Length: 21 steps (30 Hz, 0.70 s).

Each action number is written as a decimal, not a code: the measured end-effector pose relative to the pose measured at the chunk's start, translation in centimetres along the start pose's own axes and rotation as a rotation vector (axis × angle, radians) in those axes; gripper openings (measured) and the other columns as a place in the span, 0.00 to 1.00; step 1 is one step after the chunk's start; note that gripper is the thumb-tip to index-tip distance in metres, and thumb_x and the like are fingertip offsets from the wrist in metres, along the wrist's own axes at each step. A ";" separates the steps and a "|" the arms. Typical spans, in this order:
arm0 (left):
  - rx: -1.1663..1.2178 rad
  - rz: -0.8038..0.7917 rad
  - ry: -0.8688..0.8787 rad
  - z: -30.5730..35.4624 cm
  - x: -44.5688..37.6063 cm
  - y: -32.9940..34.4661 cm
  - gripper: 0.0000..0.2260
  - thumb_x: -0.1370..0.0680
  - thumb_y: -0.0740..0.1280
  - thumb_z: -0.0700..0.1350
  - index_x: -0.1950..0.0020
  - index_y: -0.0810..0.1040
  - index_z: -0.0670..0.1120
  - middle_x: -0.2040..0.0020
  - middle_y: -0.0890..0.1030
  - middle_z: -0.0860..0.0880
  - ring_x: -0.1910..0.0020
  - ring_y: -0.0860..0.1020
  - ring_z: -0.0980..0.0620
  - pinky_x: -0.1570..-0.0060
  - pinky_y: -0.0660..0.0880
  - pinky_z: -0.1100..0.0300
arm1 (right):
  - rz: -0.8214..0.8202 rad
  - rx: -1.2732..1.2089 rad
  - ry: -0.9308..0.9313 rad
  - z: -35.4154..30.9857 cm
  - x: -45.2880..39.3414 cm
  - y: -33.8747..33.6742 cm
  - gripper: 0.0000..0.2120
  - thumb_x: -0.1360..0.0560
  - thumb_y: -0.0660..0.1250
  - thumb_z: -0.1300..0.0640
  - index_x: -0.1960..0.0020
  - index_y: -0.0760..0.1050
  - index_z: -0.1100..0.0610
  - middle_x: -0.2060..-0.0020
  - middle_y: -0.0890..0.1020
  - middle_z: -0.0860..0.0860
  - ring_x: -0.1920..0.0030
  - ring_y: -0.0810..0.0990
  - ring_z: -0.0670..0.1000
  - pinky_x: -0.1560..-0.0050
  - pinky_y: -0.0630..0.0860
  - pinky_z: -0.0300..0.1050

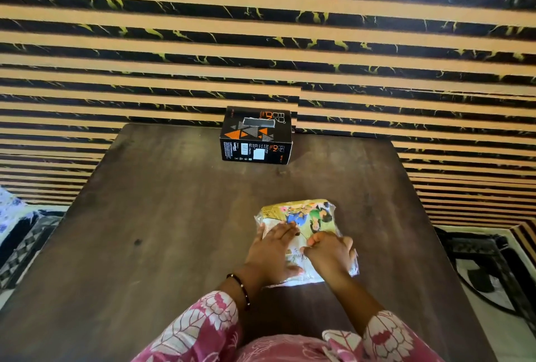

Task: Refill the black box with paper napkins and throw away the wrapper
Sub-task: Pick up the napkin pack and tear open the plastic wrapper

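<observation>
A black box with orange and grey triangles and a slot in its top stands at the far edge of the dark wooden table. Near me lies a pack of paper napkins in a clear printed wrapper. My left hand lies flat on the pack, fingers spread, pressing it down. My right hand pinches the wrapper on top of the pack between thumb and fingers. The near half of the pack is hidden under both hands.
A wall of black and tan horizontal stripes rises right behind the table. Patterned cloth lies to the left below the table edge, and a black and white patterned floor shows to the right.
</observation>
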<state>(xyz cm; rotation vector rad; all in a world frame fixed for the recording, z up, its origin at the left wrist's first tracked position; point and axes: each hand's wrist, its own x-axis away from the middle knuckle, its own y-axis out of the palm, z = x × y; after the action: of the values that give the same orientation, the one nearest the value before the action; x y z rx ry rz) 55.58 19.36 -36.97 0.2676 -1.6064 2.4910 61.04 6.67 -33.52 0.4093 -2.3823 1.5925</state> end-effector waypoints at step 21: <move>0.024 0.006 -0.098 1.1 0.2 0.0 0.39 0.28 0.66 0.59 0.25 0.49 0.52 0.23 0.51 0.55 0.24 0.46 0.55 0.29 0.35 0.45 | 0.099 0.108 -0.238 1.0 -0.6 0.9 0.09 0.24 0.59 0.54 0.49 0.76 0.46 0.51 0.80 0.47 0.40 0.66 0.52 0.41 0.60 0.50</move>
<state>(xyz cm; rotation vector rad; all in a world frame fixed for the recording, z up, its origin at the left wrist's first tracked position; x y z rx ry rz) 55.42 18.41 -36.48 0.3947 -1.6163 2.5398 61.21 6.09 -34.85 0.5368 -2.5318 1.8140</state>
